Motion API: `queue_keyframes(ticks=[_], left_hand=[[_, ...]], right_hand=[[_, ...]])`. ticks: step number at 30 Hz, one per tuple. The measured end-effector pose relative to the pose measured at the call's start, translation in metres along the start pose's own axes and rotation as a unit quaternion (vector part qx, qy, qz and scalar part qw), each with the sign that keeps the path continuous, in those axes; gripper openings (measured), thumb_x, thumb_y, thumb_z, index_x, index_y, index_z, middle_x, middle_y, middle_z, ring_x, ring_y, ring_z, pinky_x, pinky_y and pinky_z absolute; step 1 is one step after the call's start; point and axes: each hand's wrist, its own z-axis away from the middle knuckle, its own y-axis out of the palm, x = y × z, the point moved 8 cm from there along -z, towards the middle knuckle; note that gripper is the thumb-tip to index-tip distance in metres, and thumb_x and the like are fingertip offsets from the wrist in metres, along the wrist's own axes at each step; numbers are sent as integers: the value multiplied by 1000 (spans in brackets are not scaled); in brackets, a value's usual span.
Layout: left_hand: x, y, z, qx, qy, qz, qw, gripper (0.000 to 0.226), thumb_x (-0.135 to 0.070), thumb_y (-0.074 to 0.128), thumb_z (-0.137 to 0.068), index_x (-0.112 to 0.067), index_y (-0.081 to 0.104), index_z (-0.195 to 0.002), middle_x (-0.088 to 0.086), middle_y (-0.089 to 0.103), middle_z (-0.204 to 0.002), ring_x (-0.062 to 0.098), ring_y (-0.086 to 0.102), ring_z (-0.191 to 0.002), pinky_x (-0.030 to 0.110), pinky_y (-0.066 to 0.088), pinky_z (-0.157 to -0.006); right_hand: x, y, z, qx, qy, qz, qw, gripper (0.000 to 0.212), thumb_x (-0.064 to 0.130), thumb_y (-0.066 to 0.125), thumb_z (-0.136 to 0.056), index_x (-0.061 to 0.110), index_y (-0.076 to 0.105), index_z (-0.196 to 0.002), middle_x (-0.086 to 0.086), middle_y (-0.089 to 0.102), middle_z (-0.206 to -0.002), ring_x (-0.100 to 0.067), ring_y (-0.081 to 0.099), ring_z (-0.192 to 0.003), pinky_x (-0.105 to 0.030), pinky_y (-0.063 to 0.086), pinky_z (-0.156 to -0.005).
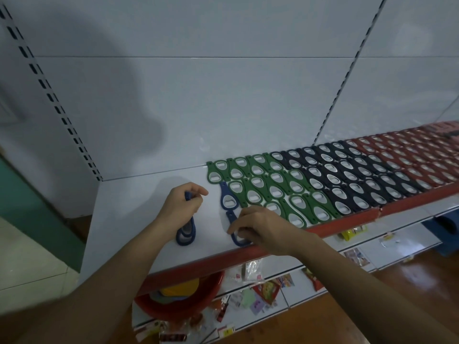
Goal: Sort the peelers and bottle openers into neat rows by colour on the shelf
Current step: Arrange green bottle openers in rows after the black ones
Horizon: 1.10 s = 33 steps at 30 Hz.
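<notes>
Two blue openers (227, 198) left of green rows (268, 192). Gripping spares (185, 233) in left hand (180, 209), pinching nearer one (236, 240) with right hand (263, 227). Probably align next.

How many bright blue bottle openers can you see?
4 bright blue bottle openers, maybe more: one lies flat beside the green plastic bottle openers, one under the right hand, and seemingly two stacked in the left hand, partly hidden.

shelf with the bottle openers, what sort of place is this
Likely a small shop: a white display shelf with slotted uprights, many identical bottle openers laid in colour rows, and packaged goods on the shelf below.
</notes>
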Motion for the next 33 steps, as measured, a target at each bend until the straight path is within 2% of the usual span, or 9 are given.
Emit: queue_keyframes(ticks=[7,10,13,15,20,23,26,28,33], left_hand=[[8,-3,-3,-30,-101,159,982,37,15,44,-82,-6,73,-93,9,56,-83,20,49,-78,32,41,-75],[9,0,-3,-20,-127,231,965,43,21,41,-84,-8,72,-95,8,58,-85,18,51,-77,29,42,-74],[9,4,-6,-18,-127,303,944,43,25,41,-89,-7,69,-95,9,63,-87,18,61,-76,25,51,-73],[7,7,-8,-20,-126,353,927,38,24,43,-93,-6,67,-94,9,71,-87,18,71,-79,26,59,-71],[-2,1,-13,-4,-97,429,898,33,21,40,-97,-2,65,-98,12,77,-92,22,77,-87,33,64,-73],[-3,-16,-19,-16,-61,324,944,33,16,45,-98,-4,67,-110,14,77,-107,25,75,-98,38,61,-85],[-5,-40,-30,-57,4,142,988,34,4,42,-105,-14,70,-113,2,77,-106,14,74,-87,29,60,-74],[-11,-55,-40,-95,75,-24,992,29,-8,48,-105,-24,72,-109,-9,75,-101,12,67,-78,24,53,-70],[-12,-48,-63,-20,129,-188,973,15,-23,71,-95,-27,73,-109,-16,73,-97,11,67,-84,31,53,-79]], right_hand=[[-9,-2,-1,10,21,-2,1000,24,10,60,-97,19,74,-113,5,66,-100,-8,57,-89,-16,41,-80],[-11,-11,-6,-46,42,-55,997,20,16,65,-97,20,72,-115,7,65,-96,-4,55,-79,-11,41,-74],[-8,-18,-20,-120,72,-165,976,15,24,75,-92,23,67,-105,8,67,-89,-7,61,-77,-17,46,-69],[-6,-13,-32,-123,101,-214,964,28,29,82,-85,23,63,-105,9,69,-90,-7,64,-76,-21,51,-68],[-23,-13,-56,-211,162,-353,897,22,5,76,-88,15,62,-102,-17,68,-80,-25,69,-65,-41,57,-61],[-36,-20,-65,-232,207,-408,858,20,0,73,-89,8,65,-104,-13,71,-79,-24,71,-62,-40,57,-58],[-45,-24,-76,-246,232,-407,849,15,-1,73,-88,5,66,-99,-9,74,-79,-20,70,-57,-30,55,-52],[-53,-23,-87,-249,243,-395,850,11,0,73,-89,6,66,-95,-9,75,-79,-21,70,-58,-30,55,-53],[-61,-27,-136,-194,195,-258,926,12,8,66,-96,14,76,-92,-2,75,-83,-18,68,-71,-24,56,-64]])
